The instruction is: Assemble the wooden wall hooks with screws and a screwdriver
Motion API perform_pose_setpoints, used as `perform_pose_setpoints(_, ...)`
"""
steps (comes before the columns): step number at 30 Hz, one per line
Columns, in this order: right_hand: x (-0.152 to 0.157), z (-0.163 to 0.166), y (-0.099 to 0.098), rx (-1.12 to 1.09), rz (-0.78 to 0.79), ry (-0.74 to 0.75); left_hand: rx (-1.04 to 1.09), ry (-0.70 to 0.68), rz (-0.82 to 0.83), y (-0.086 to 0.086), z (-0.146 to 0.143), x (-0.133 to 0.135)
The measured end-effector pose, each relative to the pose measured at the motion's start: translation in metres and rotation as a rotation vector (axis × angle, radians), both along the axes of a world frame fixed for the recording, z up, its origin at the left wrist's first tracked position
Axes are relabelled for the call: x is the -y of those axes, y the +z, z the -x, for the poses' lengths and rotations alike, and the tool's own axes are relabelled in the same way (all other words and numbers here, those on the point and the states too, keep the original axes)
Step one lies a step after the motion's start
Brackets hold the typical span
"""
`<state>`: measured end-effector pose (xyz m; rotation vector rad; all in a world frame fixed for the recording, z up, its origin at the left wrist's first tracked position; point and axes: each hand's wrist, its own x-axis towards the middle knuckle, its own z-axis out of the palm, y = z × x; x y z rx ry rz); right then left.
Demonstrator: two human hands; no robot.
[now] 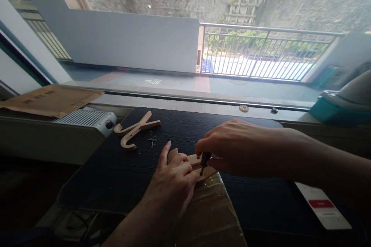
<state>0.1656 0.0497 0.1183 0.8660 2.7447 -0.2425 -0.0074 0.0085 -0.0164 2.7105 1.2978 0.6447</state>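
Screwdriver (204, 160) stands upright, pinched in my right hand (240, 148), tip on the wooden piece (191, 159); my left hand (174, 177) grips that piece just left.

the wood piece (193, 160) under the fingers of the left hand (174, 179) is pale tan, plain and unpainted. the screwdriver (205, 159) in the fingers of the right hand (234, 146) has a black handle. beneath all the fingers, the mat (121, 170) is black with fine parallel ribbing. beyond the left fingertips, the two hooks (133, 128) are the same pale tan, and the small screws (152, 140) beside them are dark grey. behind the fingers, toward the wrists, the box (211, 208) is brown cardboard under glossy tape. well right of the fingers, the card (321, 204) is white with a red band. far left of them, the heater (87, 117) is silver-grey with close-set stripes.
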Motion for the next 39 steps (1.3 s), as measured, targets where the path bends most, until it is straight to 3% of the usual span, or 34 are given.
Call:
perform_pose_setpoints(7, -0.003, -0.002, -0.006, -0.012, 0.025, 0.058, 0.004, -0.007, 0.037, 0.003, -0.001, 0.001)
perform_pose_setpoints(18, -0.002, 0.002, -0.011, 0.008, -0.031, -0.095, 0.005, 0.002, -0.036, -0.005, -0.001, -0.002)
perform_pose_setpoints(24, 0.0, 0.0, -0.001, 0.013, -0.065, -0.071, -0.04, -0.006, -0.003, 0.004, -0.001, 0.001)
perform_pose_setpoints(31, 0.003, -0.005, 0.004, 0.0, 0.041, 0.015, -0.087, -0.013, 0.006, 0.006, -0.002, 0.002)
perform_pose_setpoints(39, 0.001, -0.012, 0.001, -0.021, 0.052, -0.085, -0.158, -0.017, 0.108, 0.021, -0.004, 0.003)
